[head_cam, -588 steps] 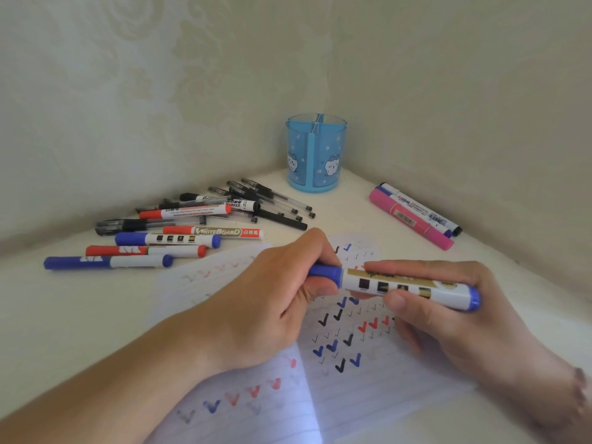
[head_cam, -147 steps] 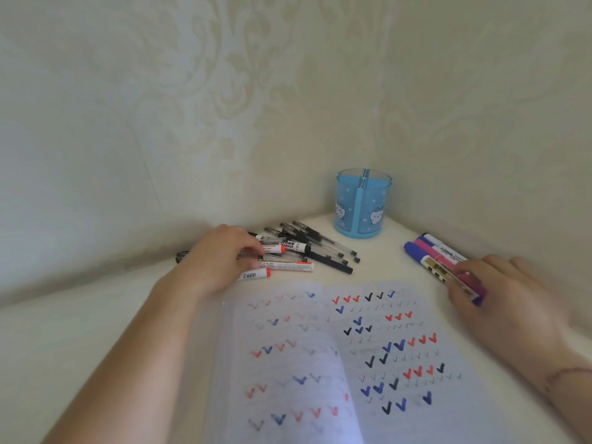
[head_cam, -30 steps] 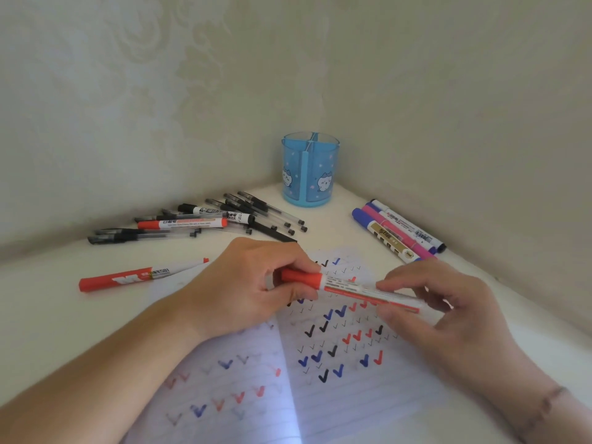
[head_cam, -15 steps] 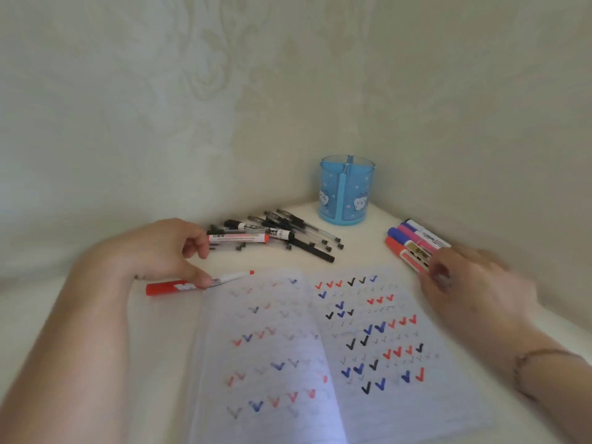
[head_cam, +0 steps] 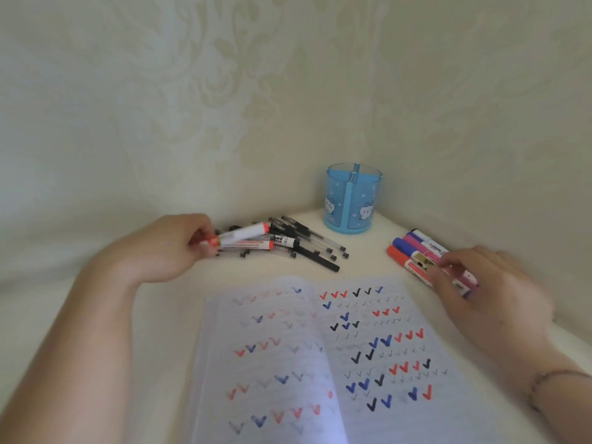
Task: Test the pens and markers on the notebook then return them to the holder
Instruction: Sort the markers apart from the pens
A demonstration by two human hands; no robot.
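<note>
The white table [head_cam: 96, 283] fills the lower part of the frame, in a corner of two pale walls. One open notebook [head_cam: 320, 363] lies in the lower middle. Its two pages are full of red, blue and black ticks.

Two hands show. The left hand [head_cam: 166, 248] is at the middle left. Its fingers pinch one red and white marker [head_cam: 243, 233] and lift it a little above the pen pile [head_cam: 298, 246]. The right hand [head_cam: 487, 296] is at the middle right. It lies on a row of four markers [head_cam: 413, 251], one red, one blue, one pink and one white, side by side. Its fingers are bent on them, but the blur hides whether it grips one.

One blue holder [head_cam: 353, 200] stands in the upper middle, in the corner. No pen shows in it. The pile has too many thin black pens to count, plus one red marker lying flat.

Half a second ago the left hand was above a red marker with a long white tip on the table. Now that spot is bare and the hand has moved right, to the pile. The right hand has stayed on the row.
</note>
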